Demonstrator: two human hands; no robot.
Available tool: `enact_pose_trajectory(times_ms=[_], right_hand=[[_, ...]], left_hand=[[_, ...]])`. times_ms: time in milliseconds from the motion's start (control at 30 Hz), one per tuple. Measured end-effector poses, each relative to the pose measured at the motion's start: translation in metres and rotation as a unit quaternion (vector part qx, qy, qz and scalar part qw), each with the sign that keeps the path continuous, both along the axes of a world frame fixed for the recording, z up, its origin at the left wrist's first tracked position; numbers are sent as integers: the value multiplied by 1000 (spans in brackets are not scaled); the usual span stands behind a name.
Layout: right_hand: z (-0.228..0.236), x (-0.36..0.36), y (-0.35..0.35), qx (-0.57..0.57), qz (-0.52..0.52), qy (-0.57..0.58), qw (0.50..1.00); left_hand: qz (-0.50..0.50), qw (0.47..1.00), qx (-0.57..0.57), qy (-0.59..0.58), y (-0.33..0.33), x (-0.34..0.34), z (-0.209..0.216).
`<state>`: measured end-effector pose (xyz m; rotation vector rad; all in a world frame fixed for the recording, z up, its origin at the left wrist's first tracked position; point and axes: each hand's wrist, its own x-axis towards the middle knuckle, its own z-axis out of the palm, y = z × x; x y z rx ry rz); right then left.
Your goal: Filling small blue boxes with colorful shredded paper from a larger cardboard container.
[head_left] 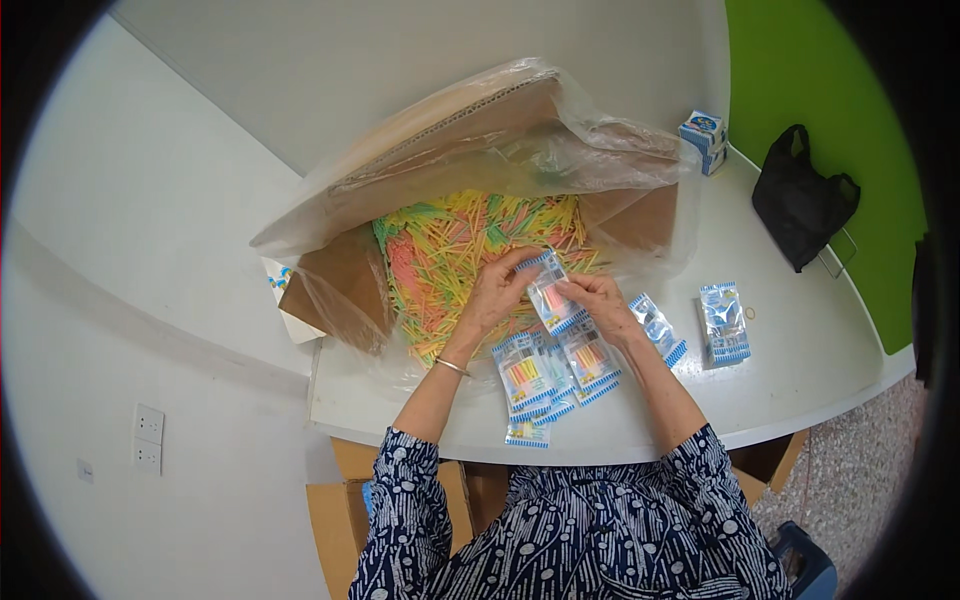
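Note:
Between my two hands a small clear packet with blue-striped ends is held up, a few coloured sticks showing inside. The fingers of my left hand pinch its upper left edge; a bangle is on that wrist. My right hand grips the packet's right side with thumb and fingers. Below it lie more filled packets, overlapping on the table, with another group just right of them. Behind my hands, a carton lined with clear plastic holds a heap of thin pink, yellow and green sticks.
Beyond my right forearm lie a few flat packets and a stacked bundle of packets, with a rubber band beside it. Small blue-and-white boxes and a black bag are at the far right. Open cartons stand under the white table.

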<state>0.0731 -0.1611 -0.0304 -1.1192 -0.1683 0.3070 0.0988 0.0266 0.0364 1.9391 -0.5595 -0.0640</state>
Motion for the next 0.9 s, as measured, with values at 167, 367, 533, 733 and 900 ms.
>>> enact_pose_trajectory(times_ms=[167,367,533,733,900], right_hand=[[18,-9,3,14,4,1,1000],[11,-11,-8,-47,67,20,996],[21,-23,-12,-93,70,12,993],[16,-34,-29,-107,72,-1,992],[20,-60,-62,-356,-132,-121,917]], left_hand=[[14,999,-52,3,-7,-4,3],[-38,997,-37,53,-18,-15,20],[-70,994,12,87,-18,-14,19],[-74,984,-5,161,-33,-19,18],[-81,976,-52,194,-31,-41,-10]])
